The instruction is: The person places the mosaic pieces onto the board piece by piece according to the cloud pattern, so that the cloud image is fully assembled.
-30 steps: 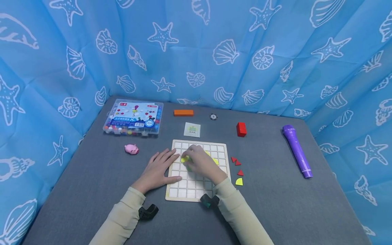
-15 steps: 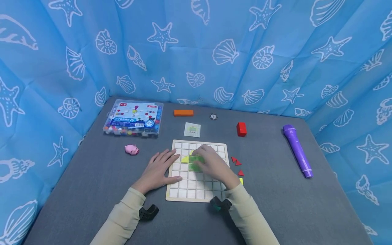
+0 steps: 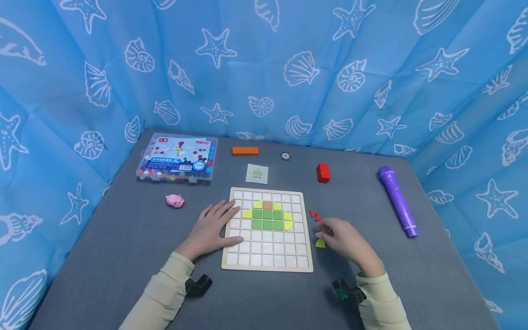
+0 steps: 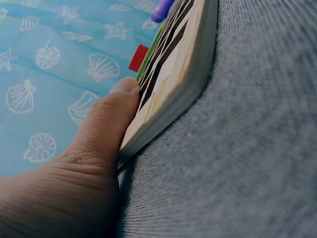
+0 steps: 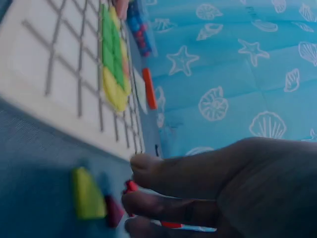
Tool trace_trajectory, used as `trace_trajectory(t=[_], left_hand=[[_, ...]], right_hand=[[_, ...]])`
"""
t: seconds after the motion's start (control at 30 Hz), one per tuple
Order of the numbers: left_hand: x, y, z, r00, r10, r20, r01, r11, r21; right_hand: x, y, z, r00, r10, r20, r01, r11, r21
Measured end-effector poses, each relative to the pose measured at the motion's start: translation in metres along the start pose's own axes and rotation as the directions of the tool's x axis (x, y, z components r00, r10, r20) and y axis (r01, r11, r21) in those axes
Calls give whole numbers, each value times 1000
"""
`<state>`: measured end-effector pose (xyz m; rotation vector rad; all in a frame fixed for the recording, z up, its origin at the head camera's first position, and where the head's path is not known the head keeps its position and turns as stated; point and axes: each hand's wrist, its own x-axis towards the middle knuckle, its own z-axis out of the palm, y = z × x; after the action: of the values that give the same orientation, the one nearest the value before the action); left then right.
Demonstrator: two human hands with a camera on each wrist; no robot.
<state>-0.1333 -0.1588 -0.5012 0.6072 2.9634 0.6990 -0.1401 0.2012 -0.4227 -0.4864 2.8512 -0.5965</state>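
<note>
A white gridded wooden board point(image 3: 267, 261) lies on the table. My left hand point(image 3: 212, 229) rests on its left edge with the fingers spread; in the left wrist view the thumb point(image 4: 111, 111) presses on the rim. Several green squares point(image 3: 267, 224), yellow quarter-round pieces point(image 3: 288, 225) and an orange-brown square point(image 3: 267, 205) sit together in the grid. To the right of the board my right hand point(image 3: 344, 240) reaches over loose pieces, fingers bent and thumb apart. A yellow quarter-round point(image 5: 88, 196) and a red triangle point(image 5: 114, 212) lie by its fingertips. Two more red triangles point(image 3: 315, 215) lie just beyond.
Behind the board are a pattern card point(image 3: 257, 174), an orange block point(image 3: 245, 151), a round chip point(image 3: 285, 156) and a red block point(image 3: 323, 173). A pink pig point(image 3: 175, 200) and clear plastic case point(image 3: 177, 158) stand left, a purple microphone point(image 3: 398, 201) right. Blue curtains point(image 3: 264, 68) surround the table.
My right hand has moved from over the green pieces on the board to the loose pieces at its right, uncovering the pieces in the grid. The left hand has stayed on the board's edge.
</note>
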Motion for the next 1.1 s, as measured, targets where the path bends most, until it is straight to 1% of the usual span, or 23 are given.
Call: trace_trajectory(t=[0.07, 0.13, 0.3, 0.43, 0.5, 0.6, 0.7, 0.77, 0.87, 1.0, 1.1], left_hand=[[0, 0, -1, 1000, 6, -13, -6, 1000, -5], [0, 1, -1, 1000, 7, -19, -7, 1000, -6], [0, 0, -1, 1000, -4, -5, 4, 1000, -3], [0, -1, 1, 1000, 0, 5, 0, 1000, -5], [0, -1, 3, 1000, 1, 7, -1, 1000, -4], [0, -2, 4, 1000, 4, 1, -4, 1000, -8], [0, -2, 4, 1000, -1, 0, 1, 1000, -10], [0, -2, 3, 1000, -5, 3, 5, 1000, -9], [0, -2, 3, 1000, -10, 8, 10, 1000, -5], [0, -1, 2, 1000, -12, 9, 12, 1000, -7], [0, -1, 2, 1000, -13, 9, 13, 1000, -6]], right_hand=[[-5, 4, 3, 1000, 16, 18, -16, 1000, -2], [-8, 6, 7, 999, 27, 21, -27, 999, -22], [-11, 6, 16, 998, 54, -15, -55, 996, -76], [-12, 5, 19, 998, 60, -26, -62, 995, -78], [-12, 5, 19, 999, 39, -31, -42, 996, -78], [-11, 5, 20, 998, -37, -43, 33, 996, -87], [-11, 6, 22, 991, -124, -50, 119, 988, -94], [-11, 7, 23, 987, -151, -55, 145, 985, -94], [-12, 6, 23, 989, -132, -64, 126, 988, -93], [-15, 5, 24, 994, -58, -92, 48, 993, -108], [-17, 5, 25, 994, -29, -105, 16, 993, -121]])
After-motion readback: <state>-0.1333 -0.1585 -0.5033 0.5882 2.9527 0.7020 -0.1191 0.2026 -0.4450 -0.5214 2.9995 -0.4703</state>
